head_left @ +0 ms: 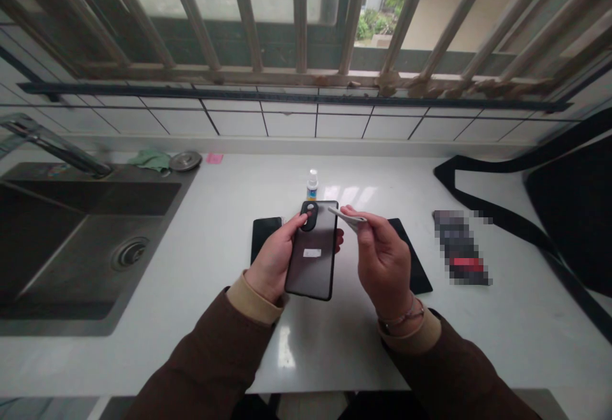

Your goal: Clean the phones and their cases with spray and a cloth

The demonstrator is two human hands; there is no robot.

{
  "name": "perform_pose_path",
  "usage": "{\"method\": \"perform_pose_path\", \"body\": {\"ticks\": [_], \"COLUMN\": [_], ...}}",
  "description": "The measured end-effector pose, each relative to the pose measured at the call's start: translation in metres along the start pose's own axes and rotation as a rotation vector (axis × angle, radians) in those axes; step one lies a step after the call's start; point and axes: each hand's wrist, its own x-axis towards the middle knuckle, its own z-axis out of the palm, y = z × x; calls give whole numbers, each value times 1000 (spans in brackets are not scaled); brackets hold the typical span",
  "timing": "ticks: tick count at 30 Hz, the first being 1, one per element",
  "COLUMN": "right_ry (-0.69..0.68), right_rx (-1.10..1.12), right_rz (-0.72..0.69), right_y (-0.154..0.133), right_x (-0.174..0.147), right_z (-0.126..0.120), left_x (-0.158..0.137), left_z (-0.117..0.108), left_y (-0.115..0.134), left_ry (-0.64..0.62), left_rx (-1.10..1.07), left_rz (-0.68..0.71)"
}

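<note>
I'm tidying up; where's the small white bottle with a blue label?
In the head view, the bottle stands upright near centre, beyond the dark rectangular phone in the left hand.

We hold a dark phone [315, 276] slightly tilted, back toward us, bearing a black camera block [312, 223] and white label [312, 253]; our thin pale sheet [350, 218] overlaps its upper right corner in view.

The left hand [272, 260] holds a phone [318, 273], back showing; the right hand [385, 260] pinches a folded cloth [354, 219] near its far right corner. Beyond stands a bottle [312, 189]. A sink [57, 327] lies left.
</note>
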Motion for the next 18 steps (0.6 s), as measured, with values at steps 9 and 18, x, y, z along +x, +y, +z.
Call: {"method": "perform_pose_path", "body": {"ticks": [9, 18], "right_ry": [-427, -291], "right_rx": [66, -8], "right_rz": [-151, -175], "right_y": [4, -3], "right_x": [-8, -8], "right_z": [10, 3], "left_x": [3, -3], "left_z": [0, 1], "left_y": [7, 14], "left_ry": [220, 344], "left_rx": [-202, -312], "left_rz": [284, 562]}}
